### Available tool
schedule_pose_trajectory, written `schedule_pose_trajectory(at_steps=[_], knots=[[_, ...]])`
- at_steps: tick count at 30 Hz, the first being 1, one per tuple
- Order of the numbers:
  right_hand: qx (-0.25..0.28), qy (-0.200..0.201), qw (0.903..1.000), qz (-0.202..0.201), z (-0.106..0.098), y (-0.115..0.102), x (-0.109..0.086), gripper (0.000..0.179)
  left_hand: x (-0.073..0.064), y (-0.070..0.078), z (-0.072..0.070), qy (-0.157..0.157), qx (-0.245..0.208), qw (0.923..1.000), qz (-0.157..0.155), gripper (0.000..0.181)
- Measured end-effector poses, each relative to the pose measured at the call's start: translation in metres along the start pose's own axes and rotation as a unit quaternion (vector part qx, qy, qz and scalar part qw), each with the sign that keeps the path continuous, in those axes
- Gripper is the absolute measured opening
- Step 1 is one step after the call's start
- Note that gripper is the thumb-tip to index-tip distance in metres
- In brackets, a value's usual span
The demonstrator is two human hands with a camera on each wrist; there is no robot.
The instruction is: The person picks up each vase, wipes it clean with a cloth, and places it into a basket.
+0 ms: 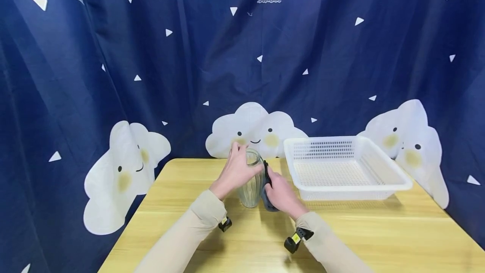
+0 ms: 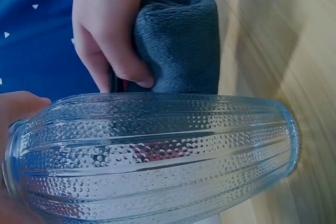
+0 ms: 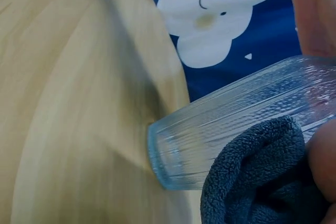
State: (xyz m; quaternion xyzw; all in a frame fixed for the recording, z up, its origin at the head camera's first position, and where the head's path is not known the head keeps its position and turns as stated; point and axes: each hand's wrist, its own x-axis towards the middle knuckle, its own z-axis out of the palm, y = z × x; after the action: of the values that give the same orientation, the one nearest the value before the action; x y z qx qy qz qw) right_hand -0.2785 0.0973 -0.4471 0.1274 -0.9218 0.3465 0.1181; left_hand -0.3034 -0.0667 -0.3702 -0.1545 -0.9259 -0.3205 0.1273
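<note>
- Head view: a ribbed clear glass vase (image 1: 250, 192) is held roughly upright at the middle of the counter (image 1: 178, 188), its neck clasped by the left hand's grip (image 1: 235, 171).
- A folded grey-blue cloth (image 1: 270, 204) is pinched by the right hand's grip (image 1: 282, 193) just right of the vase; a slim black object (image 1: 267, 172) is seen at those fingers.
- A white basket (image 1: 354, 189) is set farther right, and a blue cloud-printed curtain (image 1: 227, 54) is hung at the far side.
- Left wrist view: the cloth is seen close beside the vase, gripped under the right thumb; whether vase and cloth touch cannot be told.
- Right wrist view: the vase is partly hidden by the cloth's rolled edge.
</note>
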Motion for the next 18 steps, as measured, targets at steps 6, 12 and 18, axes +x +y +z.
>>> schedule_pose_trajectory(at_steps=[6,12,18], knots=[[-0.006,-0.03,0.9995,0.002,0.009,0.006,-0.003,0.06,0.0,0.001,0.0,0.001,0.006,0.9999,-0.008,0.09],[0.041,-0.057,0.9974,0.014,0.011,0.014,-0.001,0.059,0.002,0.001,0.0,-0.004,0.013,0.9999,-0.011,0.095],[0.081,-0.034,0.996,0.015,-0.007,0.004,0.003,0.061,0.001,-0.001,-0.002,-0.002,0.035,0.9994,-0.01,0.099]])
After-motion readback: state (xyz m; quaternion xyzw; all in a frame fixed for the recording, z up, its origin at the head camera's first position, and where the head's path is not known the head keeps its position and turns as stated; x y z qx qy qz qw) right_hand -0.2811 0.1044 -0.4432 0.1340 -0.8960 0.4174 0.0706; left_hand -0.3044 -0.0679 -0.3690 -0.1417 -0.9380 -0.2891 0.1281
